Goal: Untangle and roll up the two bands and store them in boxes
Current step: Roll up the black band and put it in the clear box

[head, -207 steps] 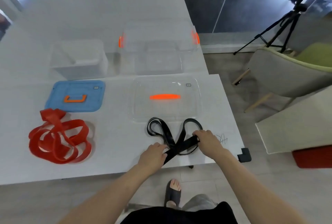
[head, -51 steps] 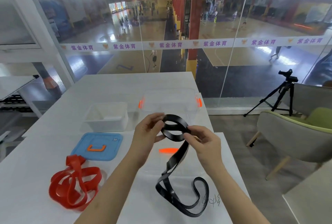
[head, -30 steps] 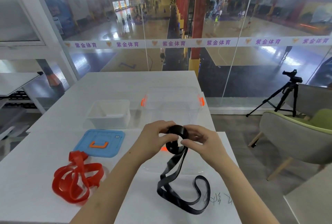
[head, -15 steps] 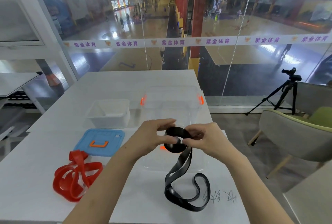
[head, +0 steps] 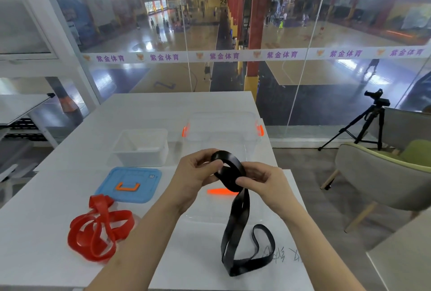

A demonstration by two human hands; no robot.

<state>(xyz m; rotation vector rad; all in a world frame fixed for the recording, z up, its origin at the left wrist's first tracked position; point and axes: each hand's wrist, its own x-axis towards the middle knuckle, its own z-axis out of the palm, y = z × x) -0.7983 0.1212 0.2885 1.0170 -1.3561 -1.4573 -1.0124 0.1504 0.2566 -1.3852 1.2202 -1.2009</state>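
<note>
Glass wall: fills the upper half of the frame, with a sports hall behind it.
Banner [head: 224, 55]: a pale strip across the glass that repeats 紫金体育 in purple beside an orange emblem. A "24" can be read on the far yellow wall at top centre.
Table [head: 42, 209]: white, filling the lower left and centre.
Chair [head: 384, 174]: grey and green, at the right edge.
Clear box [head: 221, 127]: open, with orange latches, at mid-frame behind the hands.
Clear lid [head: 205, 209]: lies flat below the hands and has an orange handle.
White box [head: 141, 148]: open, just left of the clear box.
Blue lid [head: 130, 183]: has an orange handle and lies in front of the white box. Its small label is too small to read.
Red band [head: 100, 227]: a knotted tangle of flat loops at lower left, just below the blue lid.
Black band [head: 235, 220]: a flat, glossy strap. Its upper end is wound into a loose coil held at the centre of the frame above the clear lid. The rest hangs doubled, and its lower loop lies on the table at lower centre-right.
Left hand [head: 193, 178]: pinches the left side of the coil, thumb on top.
Right hand [head: 265, 185]: pinches the right side of the coil, thumb against the outer wrap.
Handwriting [head: 283, 254]: dark scrawl on the table beside the lower loop, not legible.
</note>
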